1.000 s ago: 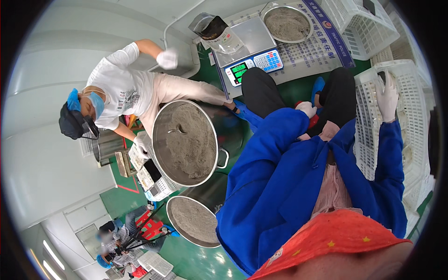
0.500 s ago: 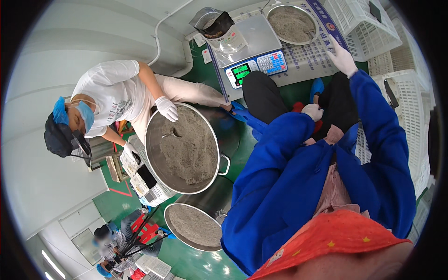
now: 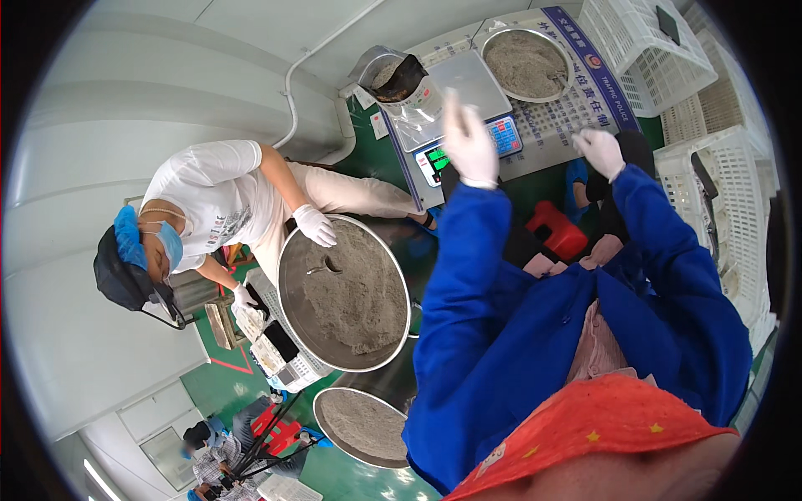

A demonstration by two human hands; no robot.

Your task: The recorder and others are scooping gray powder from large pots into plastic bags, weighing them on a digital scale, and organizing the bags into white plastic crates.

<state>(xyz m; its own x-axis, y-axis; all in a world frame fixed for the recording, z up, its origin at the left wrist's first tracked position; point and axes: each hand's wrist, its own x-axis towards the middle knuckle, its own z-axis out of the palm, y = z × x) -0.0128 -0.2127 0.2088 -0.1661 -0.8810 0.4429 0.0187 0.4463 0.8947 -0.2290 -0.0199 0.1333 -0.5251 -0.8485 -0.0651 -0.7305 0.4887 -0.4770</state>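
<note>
My left hand (image 3: 470, 144), in a white glove, is raised over the front of the digital scale (image 3: 476, 79); its outstretched fingers are blurred and nothing shows in them. My right hand (image 3: 600, 154), also gloved, hovers by the table's near edge, fingers loosely bent and holding nothing I can see. On the scale's left side stands an open clear-and-black pouch (image 3: 409, 90) with grey-brown powder inside. Right of the scale, a round steel bowl (image 3: 528, 65) holds the same kind of powder, with a utensil partly sunk in it at the right.
A co-worker (image 3: 205, 188) in a white shirt has one gloved hand on the rim of a large steel pot (image 3: 288, 288) of powder. Another powder-filled pot (image 3: 359, 426) stands nearer. White plastic crates (image 3: 647, 58) are at the right; a red object (image 3: 558, 230) lies between my legs.
My left hand has risen from my lap to over the scale's front. My right hand has drawn back from beside the bowl, its fingers now more bent. The view has shifted slightly.
</note>
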